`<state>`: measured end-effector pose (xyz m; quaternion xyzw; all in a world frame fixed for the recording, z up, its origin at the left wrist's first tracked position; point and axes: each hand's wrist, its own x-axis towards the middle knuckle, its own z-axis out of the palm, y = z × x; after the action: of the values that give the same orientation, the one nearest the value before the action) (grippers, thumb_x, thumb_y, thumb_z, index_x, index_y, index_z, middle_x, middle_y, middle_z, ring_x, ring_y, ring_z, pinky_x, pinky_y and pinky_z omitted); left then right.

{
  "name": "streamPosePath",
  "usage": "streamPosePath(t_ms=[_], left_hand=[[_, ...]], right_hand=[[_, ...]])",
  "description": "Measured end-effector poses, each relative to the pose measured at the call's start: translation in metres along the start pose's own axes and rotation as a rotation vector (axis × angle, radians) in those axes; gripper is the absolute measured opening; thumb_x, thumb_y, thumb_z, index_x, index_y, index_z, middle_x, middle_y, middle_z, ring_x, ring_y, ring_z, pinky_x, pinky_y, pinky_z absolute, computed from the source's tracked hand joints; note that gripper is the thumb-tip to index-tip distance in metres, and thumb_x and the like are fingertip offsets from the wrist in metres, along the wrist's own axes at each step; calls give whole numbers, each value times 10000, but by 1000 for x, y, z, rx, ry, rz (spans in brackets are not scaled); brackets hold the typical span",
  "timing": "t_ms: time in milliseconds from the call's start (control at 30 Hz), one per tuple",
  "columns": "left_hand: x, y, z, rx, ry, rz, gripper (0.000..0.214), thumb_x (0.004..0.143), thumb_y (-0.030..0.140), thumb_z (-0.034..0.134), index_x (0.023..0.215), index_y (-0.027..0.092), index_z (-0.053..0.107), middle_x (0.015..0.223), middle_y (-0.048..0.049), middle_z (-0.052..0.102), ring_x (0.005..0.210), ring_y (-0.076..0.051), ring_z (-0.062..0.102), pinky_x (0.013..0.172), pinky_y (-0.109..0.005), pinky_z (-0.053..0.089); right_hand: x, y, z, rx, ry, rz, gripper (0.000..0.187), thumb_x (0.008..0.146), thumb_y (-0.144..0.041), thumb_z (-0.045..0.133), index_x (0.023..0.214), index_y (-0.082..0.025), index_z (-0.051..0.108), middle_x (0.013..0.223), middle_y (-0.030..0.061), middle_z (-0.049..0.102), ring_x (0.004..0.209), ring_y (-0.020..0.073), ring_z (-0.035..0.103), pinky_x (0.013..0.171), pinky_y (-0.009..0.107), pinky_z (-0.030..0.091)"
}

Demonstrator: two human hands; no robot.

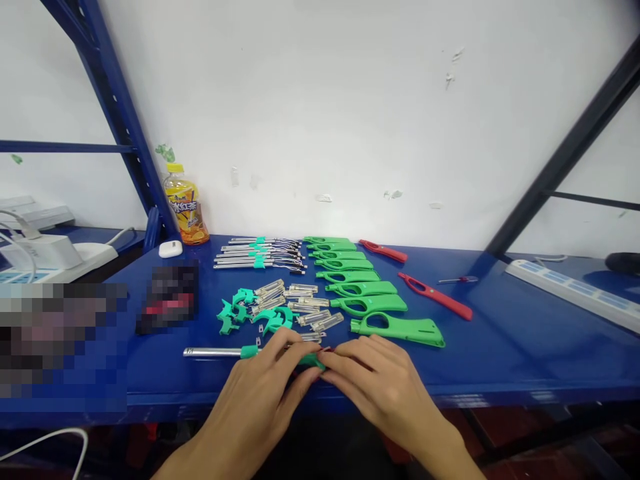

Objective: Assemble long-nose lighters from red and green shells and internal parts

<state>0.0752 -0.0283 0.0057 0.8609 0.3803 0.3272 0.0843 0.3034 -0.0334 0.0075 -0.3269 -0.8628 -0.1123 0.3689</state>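
Observation:
At the table's front edge I hold a partly built long-nosed lighter (215, 352) between both hands. Its metal tube and teal collar stick out to the left. My left hand (260, 393) is closed around its middle, with a green part showing between the fingers. My right hand (385, 383) pinches the other end, where a bit of red shows; most of the body is hidden. Just beyond my fingers lie several clear gas tanks (306, 301) and teal triggers (275, 319). Green lighter shells (400, 328) are lined up behind my right hand.
Metal lighter tubes with wires (240, 263) lie at the back, with red lighter shells (437, 297) and a screwdriver (457, 280) to the right. A drink bottle (186, 207) and white earphone case (171, 249) stand back left. Power strips (575, 293) flank the blue table (500, 353).

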Motion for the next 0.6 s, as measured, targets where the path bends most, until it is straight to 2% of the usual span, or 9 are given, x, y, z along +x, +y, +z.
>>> streamPosePath(t_ms=[167, 267, 333, 467, 600], left_hand=[[-3, 6, -7, 39, 74, 9, 336, 1113, 302, 494, 1447, 311, 527, 1249, -39, 695, 944, -201, 764, 702, -304, 622], [-2, 5, -10, 128, 209, 40, 328, 1094, 291, 532, 1420, 261, 561, 1209, -68, 708, 1004, -252, 720, 797, -376, 614], [1, 1, -10, 160, 258, 63, 249, 1084, 261, 559, 1322, 241, 630, 1142, -68, 717, 1005, -272, 679, 828, -411, 590], [5, -5, -7, 125, 200, 88, 145, 1074, 206, 577, 1064, 220, 721, 994, -49, 709, 878, -250, 615, 757, -387, 545], [5, -8, -4, 123, 167, 114, 188, 1081, 204, 572, 1044, 220, 756, 958, -41, 709, 835, -240, 607, 752, -381, 518]], right_hand=[[1, -1, 0, -13, 63, 32, 164, 1107, -244, 587, 1178, -184, 723, 970, 30, 794, 800, 171, 732, 760, 320, 502], [2, 0, 0, 10, 69, 86, 170, 1115, -255, 571, 1175, -196, 719, 982, 28, 785, 820, 168, 738, 757, 304, 519], [1, 0, 1, 29, 58, 109, 167, 1116, -260, 569, 1177, -204, 713, 988, 22, 779, 823, 163, 738, 750, 295, 525], [-1, 2, 2, 38, 46, 124, 166, 1118, -255, 563, 1193, -209, 704, 1004, 16, 776, 847, 163, 738, 750, 291, 524], [-4, 3, 3, 60, 40, 169, 143, 1101, -222, 596, 1196, -218, 703, 1009, 10, 768, 849, 159, 728, 768, 287, 516]])
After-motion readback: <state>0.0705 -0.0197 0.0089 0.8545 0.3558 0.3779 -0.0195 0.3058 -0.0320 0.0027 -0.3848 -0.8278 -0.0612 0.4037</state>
